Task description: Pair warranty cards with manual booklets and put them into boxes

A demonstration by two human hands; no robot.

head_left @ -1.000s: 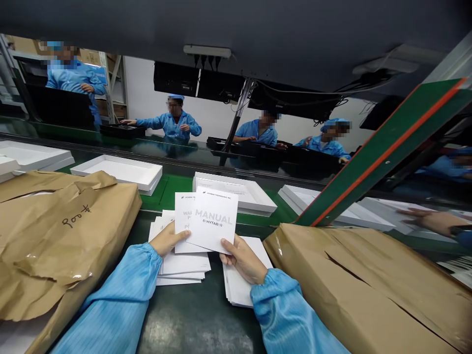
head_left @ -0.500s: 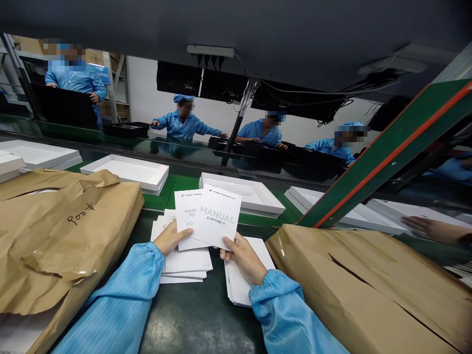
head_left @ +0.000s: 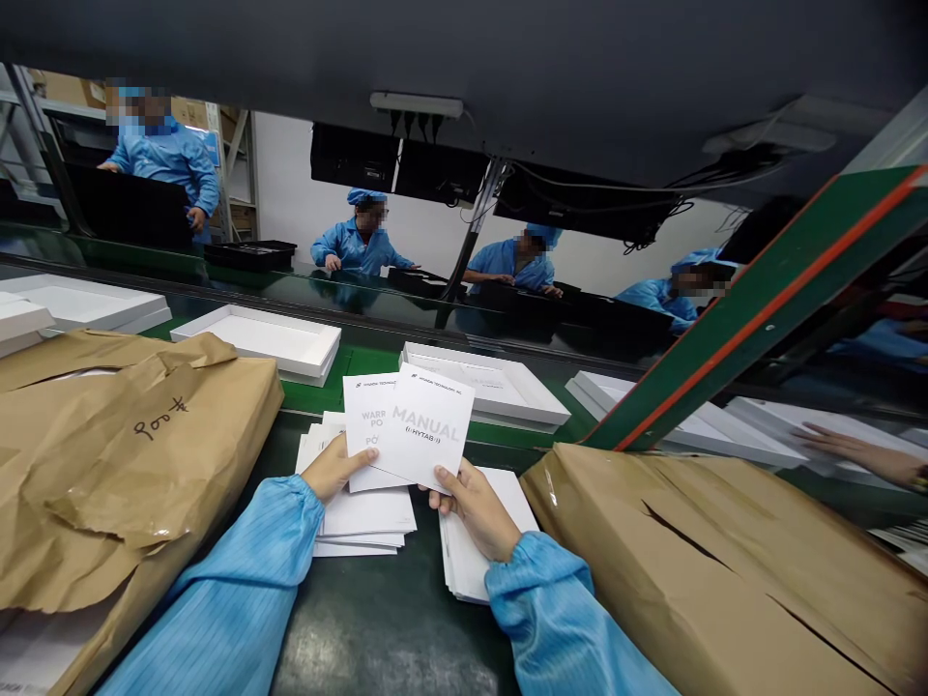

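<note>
My right hand [head_left: 475,507] pinches the lower edge of a white booklet printed MANUAL [head_left: 431,427], held up in front of me. My left hand [head_left: 332,469] grips a white warranty card [head_left: 371,420] that sits just behind and to the left of the manual, partly covered by it. Both hands wear blue sleeves. Under my left hand lies a loose stack of white cards [head_left: 362,522]. A second stack of white booklets [head_left: 468,565] lies under my right wrist, partly hidden by it.
Torn brown paper parcels flank me, one at the left [head_left: 123,454] and one at the right [head_left: 717,561]. White shallow box trays [head_left: 265,338] [head_left: 500,387] ride a green conveyor [head_left: 315,387] ahead. Another person's hand [head_left: 862,454] reaches in at right. Several people in blue work beyond.
The manual and card have stayed in my hands, dropping slightly lower. The white trays on the conveyor have drifted to the right.
</note>
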